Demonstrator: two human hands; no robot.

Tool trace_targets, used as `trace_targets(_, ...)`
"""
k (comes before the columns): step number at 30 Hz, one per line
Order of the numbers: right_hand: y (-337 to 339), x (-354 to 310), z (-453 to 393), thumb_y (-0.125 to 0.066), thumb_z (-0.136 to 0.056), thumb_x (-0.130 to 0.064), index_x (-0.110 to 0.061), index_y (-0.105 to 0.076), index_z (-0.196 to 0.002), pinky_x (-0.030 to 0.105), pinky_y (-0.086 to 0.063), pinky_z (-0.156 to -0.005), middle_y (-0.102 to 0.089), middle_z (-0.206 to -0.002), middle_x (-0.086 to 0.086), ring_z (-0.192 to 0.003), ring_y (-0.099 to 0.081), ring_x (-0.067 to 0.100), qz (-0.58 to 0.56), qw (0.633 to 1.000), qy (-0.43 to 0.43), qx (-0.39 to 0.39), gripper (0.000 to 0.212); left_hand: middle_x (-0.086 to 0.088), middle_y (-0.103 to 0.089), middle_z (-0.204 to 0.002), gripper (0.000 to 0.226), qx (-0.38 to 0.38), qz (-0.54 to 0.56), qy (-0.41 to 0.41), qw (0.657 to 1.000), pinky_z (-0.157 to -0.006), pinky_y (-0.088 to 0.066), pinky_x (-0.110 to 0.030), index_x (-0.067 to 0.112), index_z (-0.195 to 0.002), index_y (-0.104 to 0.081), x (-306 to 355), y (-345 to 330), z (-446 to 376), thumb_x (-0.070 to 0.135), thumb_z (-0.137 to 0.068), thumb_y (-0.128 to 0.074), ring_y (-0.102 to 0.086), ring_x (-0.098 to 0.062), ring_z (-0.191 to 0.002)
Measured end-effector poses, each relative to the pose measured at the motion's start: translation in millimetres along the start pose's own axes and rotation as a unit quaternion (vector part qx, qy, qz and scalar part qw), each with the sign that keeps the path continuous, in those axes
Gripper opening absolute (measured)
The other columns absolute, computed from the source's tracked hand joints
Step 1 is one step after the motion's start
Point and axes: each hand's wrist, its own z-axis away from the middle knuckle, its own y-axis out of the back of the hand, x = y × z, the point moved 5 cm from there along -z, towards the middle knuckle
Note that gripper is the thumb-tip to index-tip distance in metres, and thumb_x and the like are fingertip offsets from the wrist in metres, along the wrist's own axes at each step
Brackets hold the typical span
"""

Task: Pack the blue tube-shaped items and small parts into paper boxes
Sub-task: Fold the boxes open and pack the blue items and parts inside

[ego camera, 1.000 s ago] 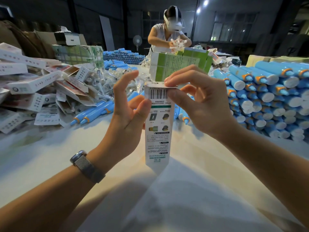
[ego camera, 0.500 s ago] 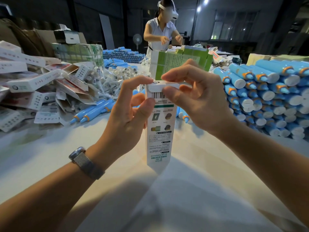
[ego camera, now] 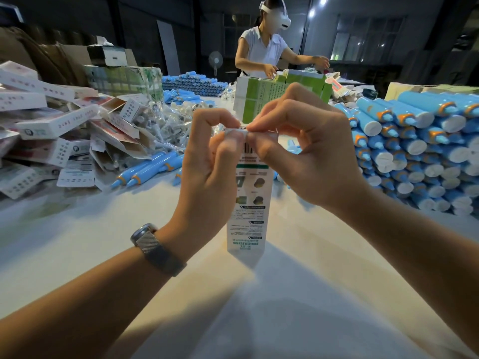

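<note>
I'm seeing one paper box (ego camera: 246, 203) standing upright at frame centre, its bottom end resting on the white tabletop (ego camera: 77, 237), printed face toward the camera, text upside down. Both hands are working its top end. The left hand (ego camera: 207, 161) is pinching the top flap at its 9 o'clock side, thumb on the front face, index finger curled over the top edge. The right hand (ego camera: 308, 151) is pinching the same flap from 3 o'clock, thumb on the barcode area, fingers curled over the top. The two sets of fingertips are nearly meeting over the flap; I can't tell whether the flap is fully seated. A metal-mesh watch (ego camera: 155, 248) is sitting on the left wrist. At 3 o'clock a stack of blue tubes (ego camera: 420, 151) is lying on its side, white ends facing me. At 9 o'clock a loose heap of flat white cartons (ego camera: 49, 125) is piling up, with a few loose blue tubes (ego camera: 145, 172) lying at its edge, and bagged small parts (ego camera: 168, 123) just behind them. At 12 o'clock a green-and-white carton (ego camera: 272, 97) is standing behind the hands, and another person (ego camera: 264, 47) in a white headset is reaching over the far side of the tabletop.
</note>
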Motion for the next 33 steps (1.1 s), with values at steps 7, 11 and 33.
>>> trace_targets(7, 0.3, -2.6, 1.0, -0.067, -0.087, -0.011, -0.017, -0.066, -0.088, 0.044, -0.055, -0.06, -0.053, -0.083, -0.008, -0.078, -0.061, 0.017, -0.027, 0.998, -0.037, 0.031, 0.007, 0.015, -0.057, -0.068, 0.008, 0.055, 0.034, 0.007, 0.998, -0.052, -0.044, -0.02, 0.022, -0.098, -0.043, -1.1, -9.4, 1.2, 0.018, -0.103, -0.038, -0.05, -0.004, -0.058)
trace_targets(11, 3.0, -1.2, -3.8, -0.068, -0.087, -0.01, -0.019, -0.066, -0.087, 0.048, -0.054, -0.058, -0.055, -0.081, -0.007, -0.079, -0.061, 0.015, -0.052, 0.996, -0.071, 0.01, 0.009, 0.01, -0.052, -0.065, 0.011, 0.061, 0.041, 0.018, 0.997, -0.051, -0.041, -0.026, 0.021, -0.098, -0.044, -1.0, -9.8, 0.4, 0.015, -0.105, -0.037, -0.047, -0.009, -0.058)
trace_targets(33, 8.4, -1.8, -14.6, -0.069, -0.084, -0.014, -0.016, -0.069, -0.093, 0.033, -0.048, -0.073, -0.055, -0.087, 0.006, -0.085, -0.055, 0.016, -0.074, 0.985, -0.074, -0.14, 0.008, -0.004, -0.043, -0.078, 0.016, 0.012, -0.037, -0.035, 0.999, -0.053, -0.041, -0.022, 0.022, -0.101, -0.039, 0.3, -4.6, 7.5, 0.012, -0.108, -0.029, -0.045, -0.018, -0.058)
